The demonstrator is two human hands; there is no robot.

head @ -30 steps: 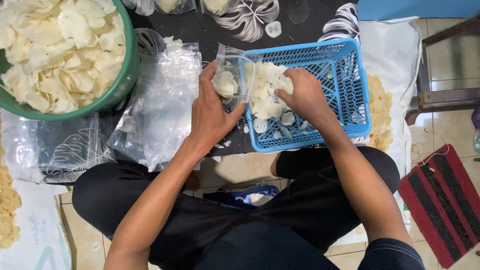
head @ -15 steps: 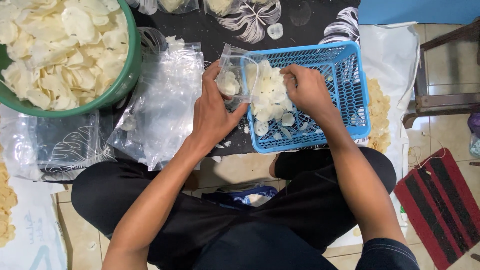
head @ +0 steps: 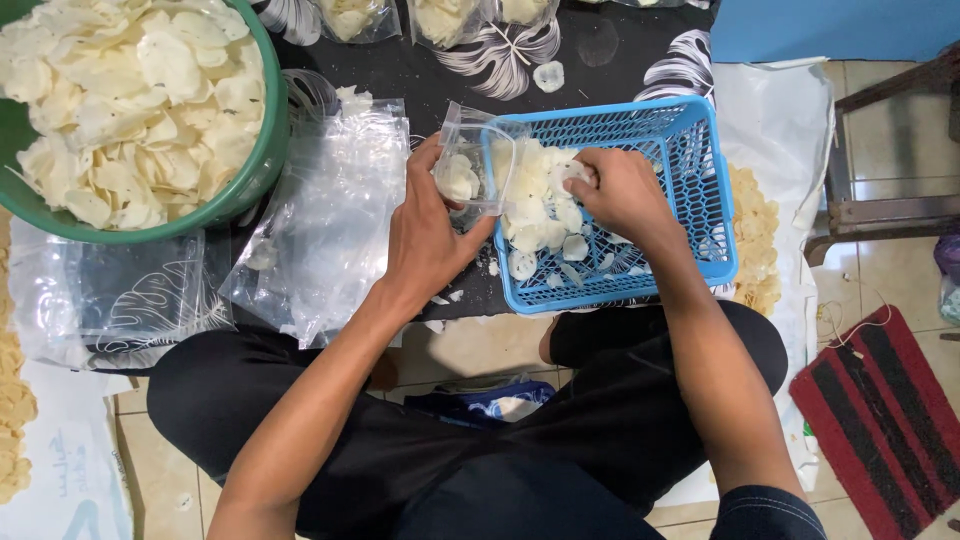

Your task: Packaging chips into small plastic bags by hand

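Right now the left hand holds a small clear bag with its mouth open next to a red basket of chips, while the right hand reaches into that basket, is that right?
Not quite: the basket is blue, not red, as the head view shows. The rest holds: the left hand holds the small clear bag open beside it, and the right hand reaches in among the chips.

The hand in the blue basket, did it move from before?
Yes. The right hand has slid a little toward the left hand's plastic bag, across the chips, judged against the blue basket.
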